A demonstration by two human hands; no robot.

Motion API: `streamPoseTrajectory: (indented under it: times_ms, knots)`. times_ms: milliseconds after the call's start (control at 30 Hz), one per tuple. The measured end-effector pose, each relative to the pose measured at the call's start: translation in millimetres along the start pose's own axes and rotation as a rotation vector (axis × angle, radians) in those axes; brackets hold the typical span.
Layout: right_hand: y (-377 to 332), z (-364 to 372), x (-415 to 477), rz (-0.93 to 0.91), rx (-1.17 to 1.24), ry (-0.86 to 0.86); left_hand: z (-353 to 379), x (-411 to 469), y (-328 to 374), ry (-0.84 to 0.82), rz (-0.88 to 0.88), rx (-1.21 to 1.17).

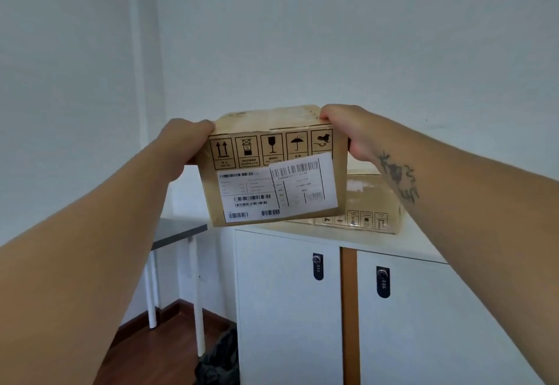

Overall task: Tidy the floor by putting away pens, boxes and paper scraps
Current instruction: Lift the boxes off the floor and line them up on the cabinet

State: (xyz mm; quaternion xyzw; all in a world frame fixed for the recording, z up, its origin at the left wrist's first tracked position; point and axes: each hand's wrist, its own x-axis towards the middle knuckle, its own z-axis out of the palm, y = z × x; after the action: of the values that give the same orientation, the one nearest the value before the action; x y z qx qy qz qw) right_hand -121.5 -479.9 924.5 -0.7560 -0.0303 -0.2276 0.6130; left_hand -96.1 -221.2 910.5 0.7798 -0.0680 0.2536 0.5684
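A brown cardboard box (272, 169) with white barcode labels and black handling symbols is held up in the air, tilted slightly, above the left end of a white cabinet top (423, 245). My left hand (190, 139) grips its upper left edge and my right hand (351, 130) grips its upper right edge. Behind it, a second cardboard box (369, 203) rests on the cabinet top, partly hidden by the held box and my right forearm.
The white cabinet (290, 309) has two doors with dark combination locks (317, 266) and a brown strip between them. A grey table with white legs (178, 233) stands to the left. A black bag (220, 360) lies on the wooden floor (145, 351) by the cabinet.
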Motion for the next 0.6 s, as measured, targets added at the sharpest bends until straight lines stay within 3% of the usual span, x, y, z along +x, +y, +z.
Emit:
streamPoseTrajectory:
  times_ms: [333,600]
  knots:
    - [-23,-176,-41,-0.004,-0.148,0.319,147,-31,94,-0.269,0.152,-0.127]
    - [20,-280,-63,0.129,-0.253,0.476,263,-64,111,-0.471,0.163,-0.190]
